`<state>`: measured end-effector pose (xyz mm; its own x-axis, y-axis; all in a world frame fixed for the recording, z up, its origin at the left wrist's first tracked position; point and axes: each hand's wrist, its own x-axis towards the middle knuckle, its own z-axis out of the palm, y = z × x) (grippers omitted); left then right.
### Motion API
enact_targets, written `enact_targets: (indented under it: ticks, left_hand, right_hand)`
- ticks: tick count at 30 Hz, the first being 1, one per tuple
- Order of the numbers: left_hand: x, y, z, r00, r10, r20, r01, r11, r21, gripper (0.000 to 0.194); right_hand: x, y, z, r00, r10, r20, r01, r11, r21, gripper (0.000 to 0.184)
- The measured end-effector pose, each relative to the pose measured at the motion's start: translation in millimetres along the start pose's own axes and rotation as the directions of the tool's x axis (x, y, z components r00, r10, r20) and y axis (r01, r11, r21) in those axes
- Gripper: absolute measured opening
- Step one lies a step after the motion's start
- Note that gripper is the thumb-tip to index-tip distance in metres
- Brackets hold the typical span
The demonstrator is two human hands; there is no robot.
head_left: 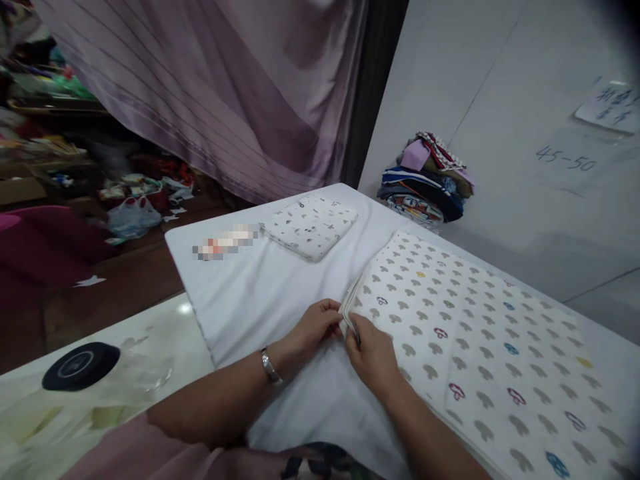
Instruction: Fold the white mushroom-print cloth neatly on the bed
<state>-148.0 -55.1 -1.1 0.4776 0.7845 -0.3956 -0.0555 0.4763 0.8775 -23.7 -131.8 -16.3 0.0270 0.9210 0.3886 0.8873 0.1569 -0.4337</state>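
Note:
A large folded white cloth [465, 320] with a print of grey mushroom-like shapes and a few coloured ones lies at the right. At its left corner, my left hand [320, 327] pinches the stacked layers of the edge between thumb and fingers. Just beside it, my right hand [373, 353] is closed on a thin, dark, curved metal tool [356, 333] that looks like thread snips. Its tips are hidden by the fingers and the cloth edge. Both hands are close together.
A smaller folded printed cloth [313, 227] lies farther back on the white-covered table [260, 287]. Folded clothes [425, 180] are stacked by the wall. A black round object [81, 367] rests on the left surface. A pink curtain [240, 87] hangs behind.

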Motion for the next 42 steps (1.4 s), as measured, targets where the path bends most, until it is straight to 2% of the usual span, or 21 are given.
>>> enact_targets:
  ticks: [4,8,14,18,24,30,34,36,39,42]
  left_hand:
    - [-1,0,0.0,1.000,-0.015,0.025,0.015,1.000,0.002,0.024]
    - [2,-3,0.3,0.999,0.033,0.010,-0.034,0.997,0.072,0.026]
    - [5,-6,-1.0,0.994,0.107,-0.001,-0.105,0.976,0.190,0.018]
    - [8,-6,-4.4,0.983,0.182,-0.025,-0.162,0.925,0.342,0.011]
    - [6,-1,-5.0,0.976,0.215,-0.032,-0.178,0.875,0.450,0.008]
    - [3,1,-3.4,0.977,0.211,-0.009,-0.178,0.846,0.503,0.013]
    - [3,-1,-5.5,0.961,0.278,-0.005,-0.210,0.735,0.645,0.012]
    - [2,-1,-6.4,0.945,0.326,0.019,-0.239,0.654,0.718,0.012]
    - [-1,0,-5.9,0.933,0.356,0.050,-0.257,0.565,0.784,0.012]
    - [-3,1,-4.1,0.927,0.371,0.063,-0.261,0.513,0.818,0.012]
  right_hand:
    - [-1,0,4,1.000,-0.002,-0.010,0.002,1.000,0.006,0.032]
    - [-2,0,1,1.000,-0.003,0.011,0.002,0.995,0.096,0.031]
    - [-3,2,-3,0.991,0.114,0.072,-0.133,0.922,0.364,0.027]
    - [-3,2,-4,0.983,0.169,0.076,-0.185,0.914,0.361,0.020]
    - [-3,-2,-4,0.995,0.074,0.067,-0.089,0.960,0.266,0.016]
    - [-4,-1,-2,0.997,0.023,0.072,-0.045,0.949,0.313,0.016]
    - [-2,3,-7,0.997,0.004,0.077,-0.033,0.924,0.381,0.019]
    - [2,7,-10,0.998,0.038,0.058,-0.059,0.908,0.416,0.019]
    - [11,13,-13,0.981,0.189,0.046,-0.188,0.861,0.473,0.019]
    - [23,16,-11,0.922,0.350,0.163,-0.381,0.751,0.540,0.021]
